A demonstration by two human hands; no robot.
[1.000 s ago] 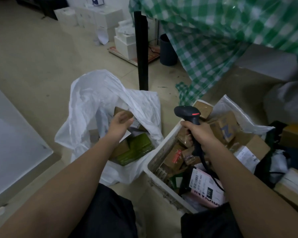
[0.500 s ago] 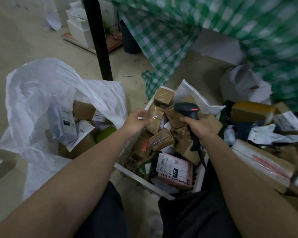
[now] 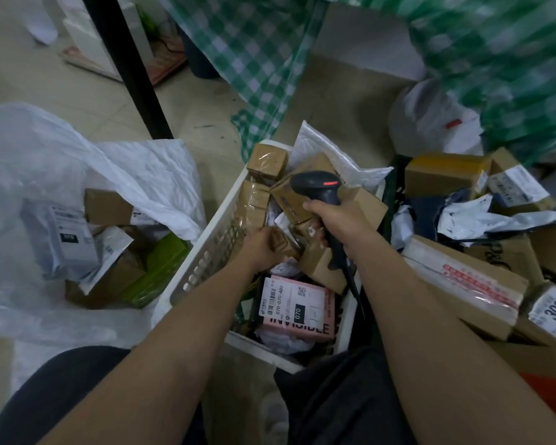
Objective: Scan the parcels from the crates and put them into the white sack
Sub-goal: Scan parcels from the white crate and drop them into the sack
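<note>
A white slatted crate (image 3: 206, 252) in front of me holds several small taped brown parcels and a pink labelled parcel (image 3: 297, 308). My left hand (image 3: 259, 250) is down inside the crate, its fingers curled round a small brown parcel (image 3: 283, 244). My right hand (image 3: 341, 220) grips a black barcode scanner (image 3: 321, 186) above the crate, its cable trailing down. The white sack (image 3: 135, 175) lies open on the floor to the left, with several parcels inside, among them a grey mailer (image 3: 66, 239) and a green box (image 3: 161, 268).
A second dark crate (image 3: 395, 178) on the right is heaped with cardboard boxes and mailers. A black table leg (image 3: 132, 69) stands behind the sack. A green checked cloth (image 3: 334, 43) hangs above. My knees are at the bottom edge.
My left hand left the sack, crossed to the crate and closed on a small brown parcel. The view swung right. My right hand kept hold of the scanner.
</note>
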